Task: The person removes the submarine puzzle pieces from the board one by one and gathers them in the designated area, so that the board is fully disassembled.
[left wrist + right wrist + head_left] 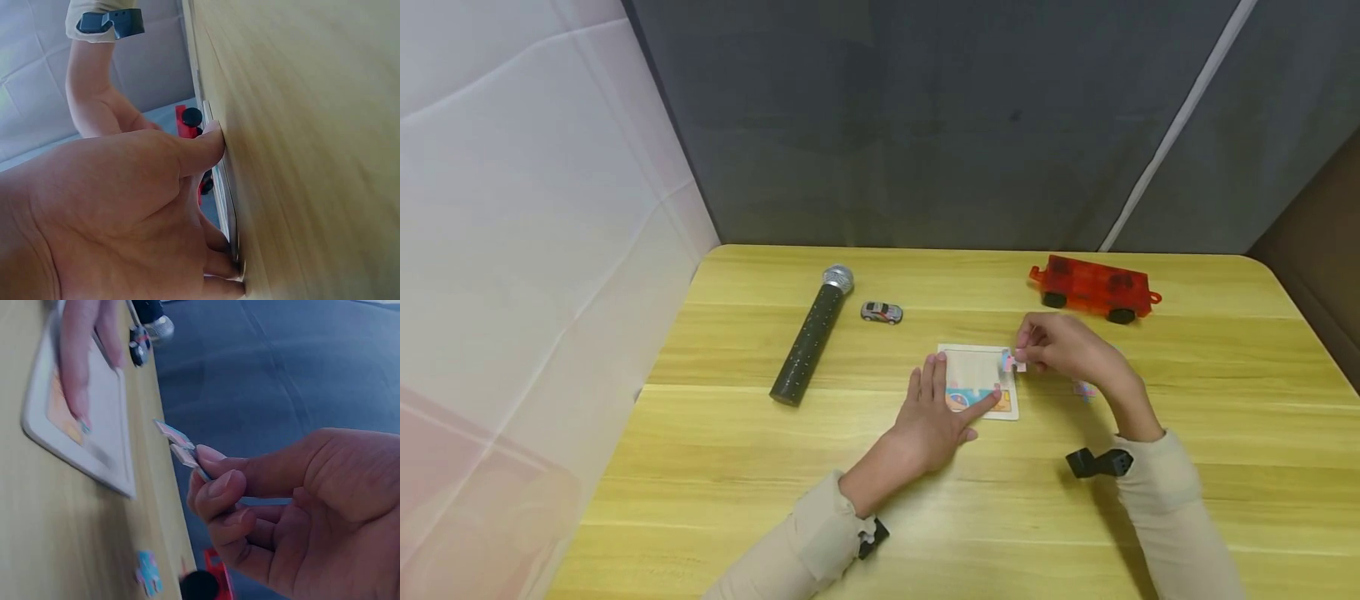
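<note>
A small jigsaw puzzle board (977, 358) with a pale frame lies on the table, a strip of colourful pieces along its near side. My left hand (934, 421) rests on it, fingers straight along its left edge and the thumb over the near pieces. Above the board's right edge, my right hand (1063, 346) pinches a pink and blue puzzle piece (178, 442) between thumb and fingertips. In the right wrist view that piece is held clear of the board. Another puzzle piece (1084, 390) lies on the table to the right, partly beneath my right wrist.
Behind the board stand a small toy car (882, 312) and, farther left, a black microphone (812, 342) with a silver head. A red toy wagon (1096, 287) sits at the back right. Grey panels (925, 125) rise beyond the table's far edge.
</note>
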`<state>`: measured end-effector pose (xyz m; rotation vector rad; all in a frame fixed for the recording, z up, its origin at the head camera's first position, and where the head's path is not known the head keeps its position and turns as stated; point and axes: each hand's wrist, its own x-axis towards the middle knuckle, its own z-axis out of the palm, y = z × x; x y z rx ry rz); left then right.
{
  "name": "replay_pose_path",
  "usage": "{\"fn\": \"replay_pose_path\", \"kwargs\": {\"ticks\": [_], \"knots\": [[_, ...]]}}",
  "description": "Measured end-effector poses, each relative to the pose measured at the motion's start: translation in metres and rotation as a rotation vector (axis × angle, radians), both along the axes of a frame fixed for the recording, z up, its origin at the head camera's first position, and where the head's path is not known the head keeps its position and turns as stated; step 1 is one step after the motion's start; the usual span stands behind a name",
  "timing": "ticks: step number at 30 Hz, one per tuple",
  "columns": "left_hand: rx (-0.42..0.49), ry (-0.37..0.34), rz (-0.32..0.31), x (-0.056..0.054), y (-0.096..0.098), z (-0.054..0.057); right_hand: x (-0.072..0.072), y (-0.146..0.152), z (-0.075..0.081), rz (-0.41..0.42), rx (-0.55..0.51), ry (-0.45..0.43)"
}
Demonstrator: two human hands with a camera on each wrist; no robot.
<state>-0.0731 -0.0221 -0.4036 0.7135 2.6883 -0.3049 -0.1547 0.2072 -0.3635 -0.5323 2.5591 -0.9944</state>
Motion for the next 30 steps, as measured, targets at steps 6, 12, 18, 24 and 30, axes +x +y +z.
{"fn": "replay_pose_path", "kwargs": {"ticks": [6, 12, 18, 24, 30], "knots": [[-0.005, 0.015, -0.011, 0.0, 0.0, -0.001, 0.0, 0.022, 0.003, 0.025, 0.007, -0.04], [0.018, -0.003, -0.002, 0.0, -0.001, -0.001, 0.0, 0.036, 0.005, 0.023, 0.015, -0.061], [0.048, -0.021, 0.013, 0.0, -0.001, 0.001, -0.001, 0.042, 0.004, 0.021, 0.012, -0.091], [0.064, -0.026, 0.015, 0.0, -0.002, 0.0, -0.004, 0.046, -0.005, 0.027, 0.011, -0.175], [0.066, -0.027, 0.013, 0.0, -0.002, 0.0, -0.008, 0.042, -0.015, 0.001, 0.069, -0.177]]}}
